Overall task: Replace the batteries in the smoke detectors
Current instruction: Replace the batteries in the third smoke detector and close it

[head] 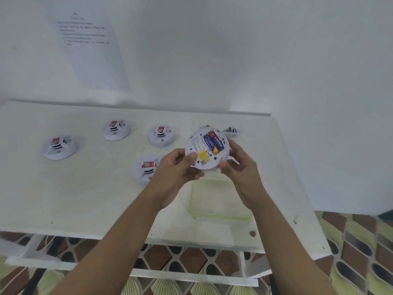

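I hold a round white smoke detector (207,149) above the table with its back turned up toward me. Blue batteries (212,141) sit in its open compartment beside a yellow label. My left hand (177,170) grips its left rim, thumb on the back face. My right hand (238,165) grips the right and lower rim. Several other white detectors lie face up on the white table (85,199): one at the far left (59,146), two at the back (116,129) (161,135), and one (145,170) partly hidden behind my left hand.
Loose batteries (230,131) lie at the back right of the table, behind the held detector. A clear container with a green rim (221,217) stands under my hands near the front edge. A printed sheet (91,45) hangs on the wall. Patterned floor shows below.
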Demonstrator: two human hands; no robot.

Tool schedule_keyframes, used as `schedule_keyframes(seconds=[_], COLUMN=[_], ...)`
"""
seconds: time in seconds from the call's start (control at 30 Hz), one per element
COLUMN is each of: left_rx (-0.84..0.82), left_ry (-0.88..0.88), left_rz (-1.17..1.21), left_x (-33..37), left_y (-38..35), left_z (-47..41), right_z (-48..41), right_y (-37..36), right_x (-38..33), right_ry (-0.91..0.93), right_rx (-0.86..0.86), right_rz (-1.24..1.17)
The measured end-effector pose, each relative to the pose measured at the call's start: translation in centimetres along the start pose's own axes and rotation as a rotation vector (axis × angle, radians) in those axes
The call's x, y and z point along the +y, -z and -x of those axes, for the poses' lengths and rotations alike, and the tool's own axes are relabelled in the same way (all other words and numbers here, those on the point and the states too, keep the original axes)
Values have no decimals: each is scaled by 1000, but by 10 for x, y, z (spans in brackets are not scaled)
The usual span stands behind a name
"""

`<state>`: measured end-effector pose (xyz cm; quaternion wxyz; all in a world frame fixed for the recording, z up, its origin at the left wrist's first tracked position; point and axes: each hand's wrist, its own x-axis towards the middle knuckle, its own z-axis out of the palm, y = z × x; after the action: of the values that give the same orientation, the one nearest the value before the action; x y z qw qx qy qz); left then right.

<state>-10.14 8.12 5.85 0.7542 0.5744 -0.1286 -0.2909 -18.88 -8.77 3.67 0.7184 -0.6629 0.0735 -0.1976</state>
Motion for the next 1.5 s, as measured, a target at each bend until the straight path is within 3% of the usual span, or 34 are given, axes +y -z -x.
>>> schedule_keyframes(seconds=[0.13, 0.37, 0.6, 0.7, 0.9, 1.03, 1.27, 1.5], left_rx=[47, -28, -8, -96, -222, -235, -224, -220], left_ry=[-31, 1, -76, -78, -15, 7, -43, -56], left_rz=[90, -274, -300, -369, -400, -297, -311, -477], left_x=[-5, -9, 3, 8, 10, 11, 13, 18], left_y=[-17, -17, -17, -15, -13, -13, -18, -23], left_z=[-2, -3, -6, -7, -2, 0, -1, -2], right_z=[-1, -12, -15, -15, -22, -20, -4, -2], right_y=[-6, 7, 24, 26, 25, 29, 31, 36], right_x=[1, -12, -23, -29, -39, -38, -24, -25], right_ry=[16, 20, -50, -81, -144, -114, -58, 43], right_rx=[207, 261, 58, -36, -36, 37, -334, -293], right_rz=[-28, -22, 189, 284, 397, 310, 201, 345])
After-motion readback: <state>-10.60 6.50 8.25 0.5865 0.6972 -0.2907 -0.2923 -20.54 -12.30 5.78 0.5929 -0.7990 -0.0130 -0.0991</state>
